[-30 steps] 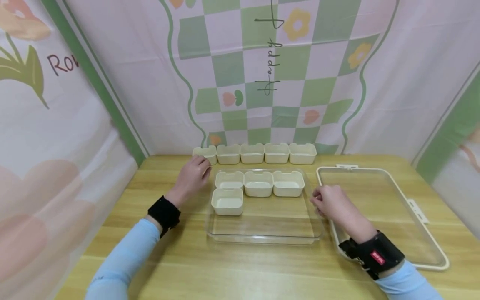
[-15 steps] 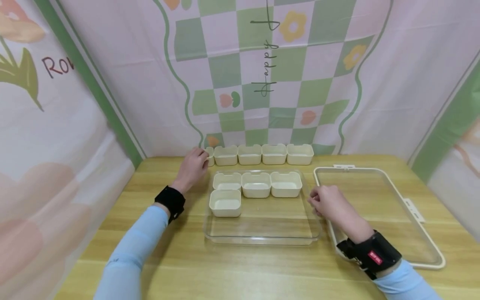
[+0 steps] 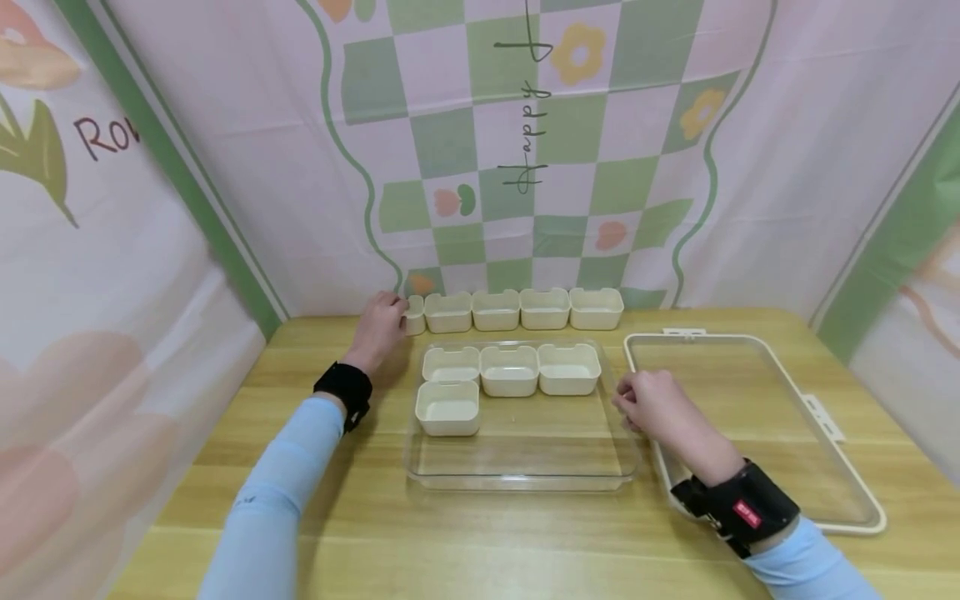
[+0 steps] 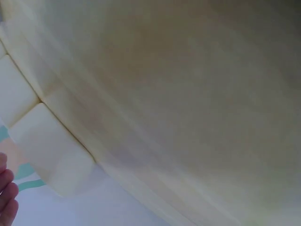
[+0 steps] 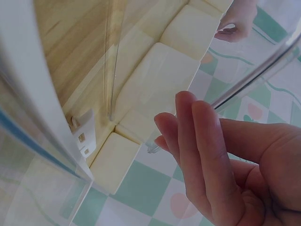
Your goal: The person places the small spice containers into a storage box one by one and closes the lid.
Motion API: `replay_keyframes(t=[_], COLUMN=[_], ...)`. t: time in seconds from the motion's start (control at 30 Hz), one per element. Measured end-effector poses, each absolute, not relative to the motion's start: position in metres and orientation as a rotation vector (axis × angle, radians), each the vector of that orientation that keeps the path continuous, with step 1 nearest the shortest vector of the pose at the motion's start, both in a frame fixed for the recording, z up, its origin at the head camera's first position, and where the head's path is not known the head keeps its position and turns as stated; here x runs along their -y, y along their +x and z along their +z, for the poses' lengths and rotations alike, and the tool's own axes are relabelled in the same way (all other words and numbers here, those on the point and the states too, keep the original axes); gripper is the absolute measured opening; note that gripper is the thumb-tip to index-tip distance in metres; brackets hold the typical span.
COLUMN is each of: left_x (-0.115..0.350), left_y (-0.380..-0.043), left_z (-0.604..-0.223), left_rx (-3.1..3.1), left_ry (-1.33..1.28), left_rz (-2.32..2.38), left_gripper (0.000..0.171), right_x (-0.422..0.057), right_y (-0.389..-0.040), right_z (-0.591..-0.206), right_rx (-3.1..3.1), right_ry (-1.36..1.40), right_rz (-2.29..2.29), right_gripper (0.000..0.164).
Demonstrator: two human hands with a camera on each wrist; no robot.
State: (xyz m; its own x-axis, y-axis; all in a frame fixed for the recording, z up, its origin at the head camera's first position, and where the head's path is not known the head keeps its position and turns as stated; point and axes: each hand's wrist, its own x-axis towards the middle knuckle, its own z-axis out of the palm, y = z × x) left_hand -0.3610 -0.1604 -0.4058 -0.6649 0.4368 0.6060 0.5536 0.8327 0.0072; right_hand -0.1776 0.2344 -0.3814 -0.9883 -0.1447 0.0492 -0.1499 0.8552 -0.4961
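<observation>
A row of cream boxes (image 3: 496,311) stands along the back of the table. My left hand (image 3: 378,325) is at the leftmost box (image 3: 416,315) and hides part of it. In the left wrist view, its fingers (image 4: 7,188) are loosely bent, with a gap to that box's wall. A clear tray (image 3: 517,482) in the middle holds several more cream boxes, three along its back and one (image 3: 447,408) in front at left. My right hand (image 3: 660,404) is at the tray's right side. Its fingers (image 5: 207,155) are loosely bent beside the clear rim, gripping nothing visible.
A clear lid (image 3: 750,417) with a cream frame and clips lies on the table at right, partly under my right forearm. Wooden tabletop (image 3: 480,542) shows in front of the tray. A patterned cloth (image 3: 517,167) hangs behind the back row.
My left hand has moved up and slightly left, from in front of the leftmost box to its left side. The right hand stays by the tray. The head view has shifted slightly.
</observation>
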Motion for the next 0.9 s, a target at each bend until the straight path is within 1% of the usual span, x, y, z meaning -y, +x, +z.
replay_keyframes(t=[0.4,0.63,0.8,0.9], left_x=[0.162,0.163,0.163,0.163], left_y=[-0.375,-0.376,-0.374,-0.373], left_z=[-0.408,-0.404,-0.399,-0.397], left_rx=[2.556,2.651,2.727,2.749], left_ry=[-0.671,-0.618,-0.593,-0.593], left_rz=[-0.095,-0.079,-0.098,-0.105], left_gripper=[0.018,0.019,0.013,0.013], right_x=[-0.235,-0.235,-0.235,-0.235], right_y=[-0.179,-0.179,-0.178,-0.179], right_z=[-0.384,-0.383,-0.381,-0.381], right_rx=[3.020,3.025,3.030,3.030], right_ry=[0.237,0.226,0.218,0.220], right_rz=[0.817,0.826,0.827,0.817], right_gripper=[0.012,0.013,0.013,0.013])
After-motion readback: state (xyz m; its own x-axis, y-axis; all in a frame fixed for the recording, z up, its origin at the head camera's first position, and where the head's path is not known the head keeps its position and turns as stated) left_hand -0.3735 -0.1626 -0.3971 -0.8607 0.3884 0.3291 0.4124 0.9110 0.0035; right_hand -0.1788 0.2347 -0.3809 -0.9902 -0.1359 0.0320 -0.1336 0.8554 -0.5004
